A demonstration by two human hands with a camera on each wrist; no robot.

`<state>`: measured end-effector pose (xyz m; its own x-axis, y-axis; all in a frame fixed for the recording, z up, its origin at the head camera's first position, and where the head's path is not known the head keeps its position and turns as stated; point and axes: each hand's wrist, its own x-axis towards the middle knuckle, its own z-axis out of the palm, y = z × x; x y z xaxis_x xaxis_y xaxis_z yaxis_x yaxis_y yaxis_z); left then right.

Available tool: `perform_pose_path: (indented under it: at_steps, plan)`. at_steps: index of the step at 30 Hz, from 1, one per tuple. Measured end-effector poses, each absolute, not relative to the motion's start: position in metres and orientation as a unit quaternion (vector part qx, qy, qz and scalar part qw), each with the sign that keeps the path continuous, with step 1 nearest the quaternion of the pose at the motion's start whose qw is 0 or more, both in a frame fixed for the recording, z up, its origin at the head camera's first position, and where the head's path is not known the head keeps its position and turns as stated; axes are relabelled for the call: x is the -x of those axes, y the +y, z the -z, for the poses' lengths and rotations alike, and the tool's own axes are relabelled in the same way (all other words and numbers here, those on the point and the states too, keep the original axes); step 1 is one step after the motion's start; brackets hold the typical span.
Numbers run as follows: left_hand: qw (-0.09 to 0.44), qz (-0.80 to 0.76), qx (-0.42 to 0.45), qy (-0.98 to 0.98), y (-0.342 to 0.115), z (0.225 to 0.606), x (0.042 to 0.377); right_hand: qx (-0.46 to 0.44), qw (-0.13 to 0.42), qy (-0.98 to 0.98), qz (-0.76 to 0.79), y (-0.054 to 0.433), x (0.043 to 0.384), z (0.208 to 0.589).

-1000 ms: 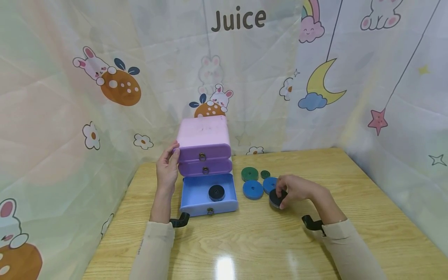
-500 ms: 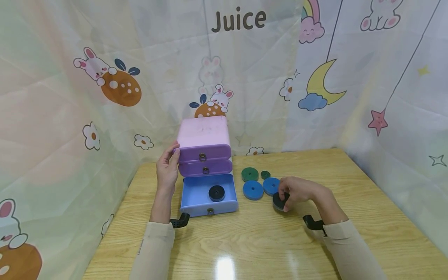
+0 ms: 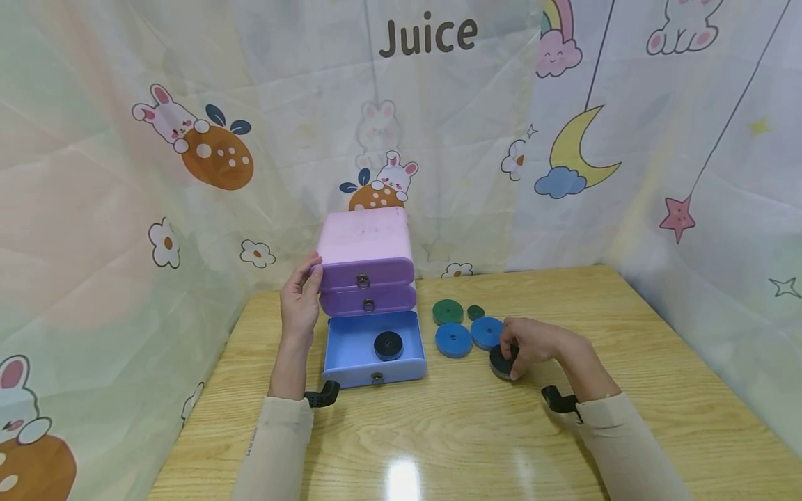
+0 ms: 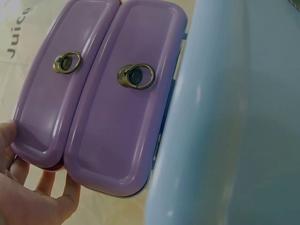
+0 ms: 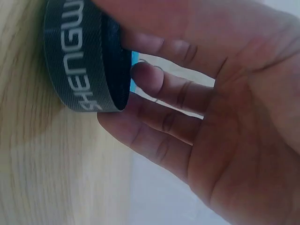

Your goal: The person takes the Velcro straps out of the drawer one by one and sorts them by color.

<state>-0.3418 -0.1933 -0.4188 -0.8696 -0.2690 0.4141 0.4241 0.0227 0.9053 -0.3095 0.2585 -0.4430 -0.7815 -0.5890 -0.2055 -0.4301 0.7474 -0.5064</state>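
My right hand (image 3: 532, 342) pinches a black roll of strap (image 3: 499, 362) that lies at the tabletop, thumb and fingertips at its side. White lettering runs round the rim of this roll (image 5: 77, 61) in the right wrist view. My left hand (image 3: 299, 303) rests against the left side of a small drawer cabinet (image 3: 365, 236) with a pink top; its fingers touch the end of the purple drawers (image 4: 112, 108) in the left wrist view. Below, a blue drawer (image 3: 351, 348) is pulled out, and another black roll (image 3: 388, 345) lies inside it.
Two blue rolls, one nearer the cabinet (image 3: 453, 340) and one beside my right hand (image 3: 486, 332), lie on the wooden table (image 3: 438, 431). Behind them are a larger green roll (image 3: 447, 312) and a small green roll (image 3: 475, 313). A printed curtain hangs behind.
My right hand has moved slightly to the right and nearer with the black roll, then almost stopped. The second blue roll shows more now. My left hand stays at the cabinet.
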Motion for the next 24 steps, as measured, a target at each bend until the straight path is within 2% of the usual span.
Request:
perform_pose_path:
  at_steps: [19, 24]
  plan:
    - [0.248, 0.69, 0.055, -0.678, -0.1926, 0.4187, 0.3418, 0.253, 0.181, 0.928, 0.206, 0.2599, 0.3089, 0.4448]
    - [0.247, 0.691, 0.052, -0.678, -0.1931, 0.4184, 0.3413, 0.258, 0.142, 0.932, 0.213, 0.2589, 0.3115, 0.4403]
